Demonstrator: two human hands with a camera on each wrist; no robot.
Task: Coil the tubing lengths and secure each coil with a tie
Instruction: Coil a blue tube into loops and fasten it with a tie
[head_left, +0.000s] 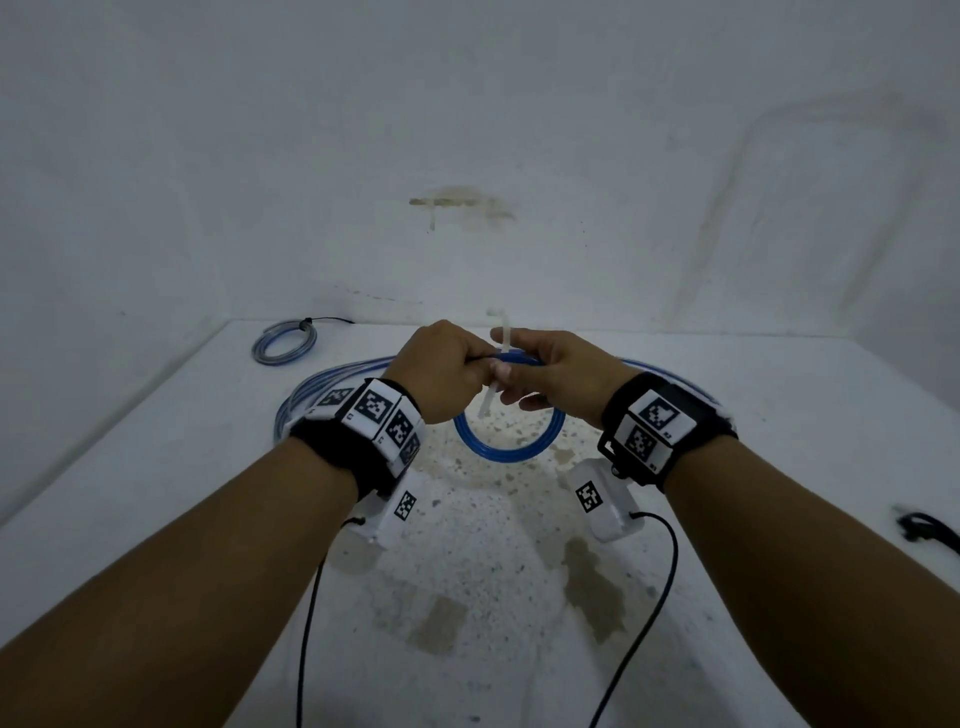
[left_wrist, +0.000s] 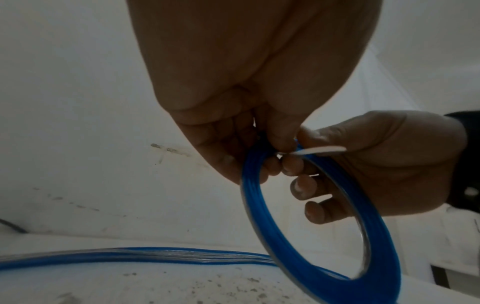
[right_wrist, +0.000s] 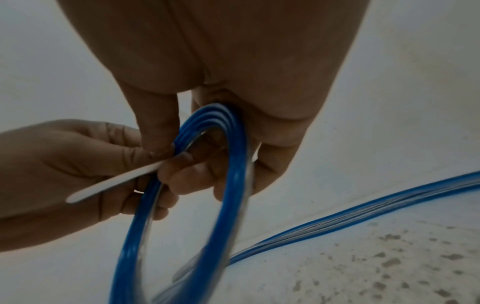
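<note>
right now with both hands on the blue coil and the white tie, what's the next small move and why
Probably feed the white tie's free tail into its head and pull snug: both the left hand and right hand hold the blue coil at its top, where the tie crosses it with both ends loose.

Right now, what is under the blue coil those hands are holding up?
Under the blue coil lies bare, speckled white tabletop; loose blue tubing trails behind. The left hand and right hand cover the coil's top.

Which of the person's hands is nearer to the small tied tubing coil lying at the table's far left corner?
Left. The left hand is on the same side as the tied coil, though well apart from it. The right hand is farther away, beyond the left.
</note>
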